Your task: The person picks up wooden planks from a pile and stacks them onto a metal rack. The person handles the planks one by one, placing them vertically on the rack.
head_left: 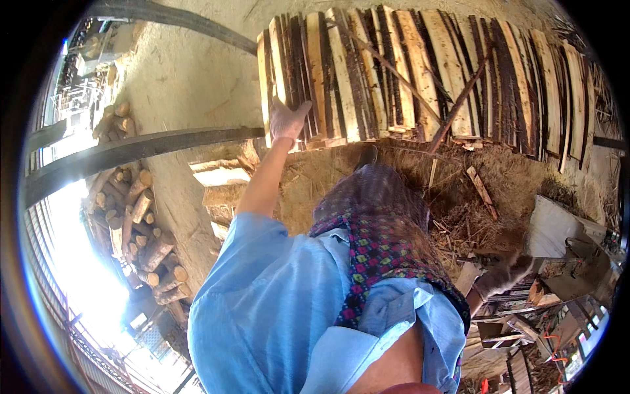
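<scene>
My left hand [289, 122], in a pale glove, rests on the near left end of a long row of rough-sawn wooden slabs [410, 62]. Its thumb is spread away from the fingers, and nothing is visibly held. The slabs stand packed side by side, pale cut faces alternating with dark bark. Out to the right, my right hand [504, 278] wears a greyish glove and reaches beside a grey metal panel [554, 226]. Blur and shadow hide its fingers, so any hold there does not show.
Two thin bars [459, 98] cross against the slabs. Dark beams [144, 146] run in from the left. Cut logs [141, 230] lie piled on that side. Bark scraps and a loose wood strip [482, 192] litter the ground right of me. Offcuts [518, 328] crowd the lower right.
</scene>
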A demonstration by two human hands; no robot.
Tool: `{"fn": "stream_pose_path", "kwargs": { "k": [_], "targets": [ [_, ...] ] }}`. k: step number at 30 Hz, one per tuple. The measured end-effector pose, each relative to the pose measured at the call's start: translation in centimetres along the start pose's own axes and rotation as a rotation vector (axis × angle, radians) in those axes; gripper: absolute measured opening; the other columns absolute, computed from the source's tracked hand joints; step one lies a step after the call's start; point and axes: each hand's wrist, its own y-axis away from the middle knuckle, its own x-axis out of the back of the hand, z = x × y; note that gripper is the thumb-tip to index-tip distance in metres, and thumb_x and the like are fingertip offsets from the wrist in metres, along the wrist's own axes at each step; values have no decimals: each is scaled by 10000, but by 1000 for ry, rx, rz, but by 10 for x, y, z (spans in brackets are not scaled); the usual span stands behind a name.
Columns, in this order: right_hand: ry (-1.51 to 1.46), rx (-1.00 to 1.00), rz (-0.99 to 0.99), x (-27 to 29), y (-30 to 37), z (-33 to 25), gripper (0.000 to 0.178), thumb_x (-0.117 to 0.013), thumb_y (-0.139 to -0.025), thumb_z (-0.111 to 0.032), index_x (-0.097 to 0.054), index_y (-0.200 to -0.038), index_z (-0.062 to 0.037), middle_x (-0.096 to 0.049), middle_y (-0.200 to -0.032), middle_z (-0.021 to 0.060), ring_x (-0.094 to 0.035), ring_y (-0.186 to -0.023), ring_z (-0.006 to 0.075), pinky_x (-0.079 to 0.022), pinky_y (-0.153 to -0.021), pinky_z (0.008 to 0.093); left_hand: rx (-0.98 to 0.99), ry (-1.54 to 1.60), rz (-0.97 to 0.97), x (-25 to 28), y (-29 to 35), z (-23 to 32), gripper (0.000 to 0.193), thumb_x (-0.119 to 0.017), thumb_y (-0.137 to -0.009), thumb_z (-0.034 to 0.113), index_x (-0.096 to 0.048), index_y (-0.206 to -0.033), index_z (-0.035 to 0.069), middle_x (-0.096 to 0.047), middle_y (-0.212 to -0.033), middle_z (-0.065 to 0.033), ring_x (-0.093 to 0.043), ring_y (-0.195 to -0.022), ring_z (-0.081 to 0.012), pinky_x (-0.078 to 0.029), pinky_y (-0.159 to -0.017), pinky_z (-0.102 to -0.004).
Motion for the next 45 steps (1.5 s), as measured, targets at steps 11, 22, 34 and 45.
{"fn": "stream_pose_path", "kwargs": {
  "k": [11,22,34,45],
  "targets": [
    [-91,-204,-266,-86,97,-74,551,-639,-1016,-88,-438,-1526,-35,-563,-1453,169,-566,-1288,257,-446,-1107,357,25,-43,-334,14,-65,-24,996,-754,-858,567,-330,-1513,-53,-377,-1489,-352,-529,-1302,-469,-474,-1095,-476],
    [-162,-278,-214,-87,123,-71,524,-623,-1027,-114,-447,-1504,13,-570,-1444,186,-558,-1311,261,-442,-1119,352,33,170,-268,-5,-95,-64,738,-711,-802,333,-510,-1366,-97,-695,-1121,-310,-672,-1107,-426,-517,-974,-455],
    [-103,-155,-366,-104,128,-128,425,-622,-1011,-102,-562,-1415,16,-674,-1312,149,-642,-1179,220,-502,-1018,342,-170,690,-129,51,-13,-26,446,-714,-855,217,-606,-1187,-60,-630,-899,-105,-575,-822,-203,-493,-793,-374],
    [-1021,-296,-616,-42,-12,-185,1024,-281,-962,-825,-337,-1583,-12,-540,-1467,241,-545,-1333,351,-434,-1130,479,-1646,229,54,99,67,120,536,-695,-746,48,-626,-1277,46,-672,-1235,-187,-639,-1162,-425,-524,-991,-523]
  ]
}}
